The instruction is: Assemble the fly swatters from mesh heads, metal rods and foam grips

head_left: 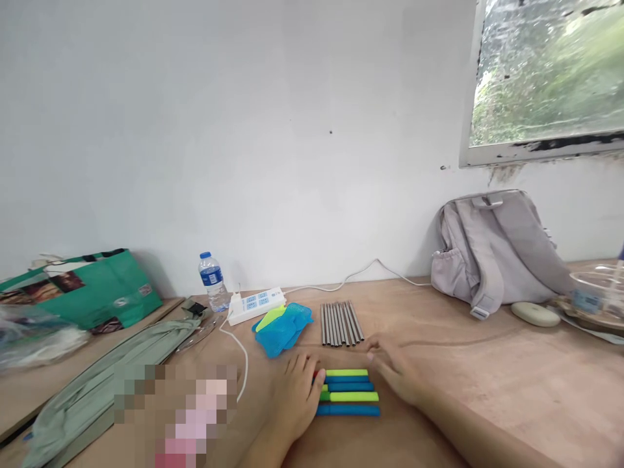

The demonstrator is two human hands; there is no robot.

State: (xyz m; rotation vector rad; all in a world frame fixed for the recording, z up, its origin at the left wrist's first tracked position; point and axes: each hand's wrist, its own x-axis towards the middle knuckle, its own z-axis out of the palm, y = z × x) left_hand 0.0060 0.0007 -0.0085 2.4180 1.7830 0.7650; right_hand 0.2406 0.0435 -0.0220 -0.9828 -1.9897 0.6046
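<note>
My left hand (301,393) lies with fingers stretched out over the left ends of several coloured tubes, hiding those ends. The row holds a yellow-green tube (353,396) and a blue tube (348,411), lying side by side on the table; a bit of red shows by my thumb. To the right of the row, my right hand (394,370) is open, fingers apart and nothing between them. Beyond its fingertips lies a row of thin metal tubes (342,325). A blue and yellow-green mesh piece (285,330) lies crumpled beyond my left hand.
On the brown table (468,377), a white power strip (257,305) and water bottle (213,283) stand near the wall. A green bag (117,292) and grey-green cloth (107,370) are left. At right are a grey backpack (497,253), an oval case (535,314) and a plastic cup (592,292).
</note>
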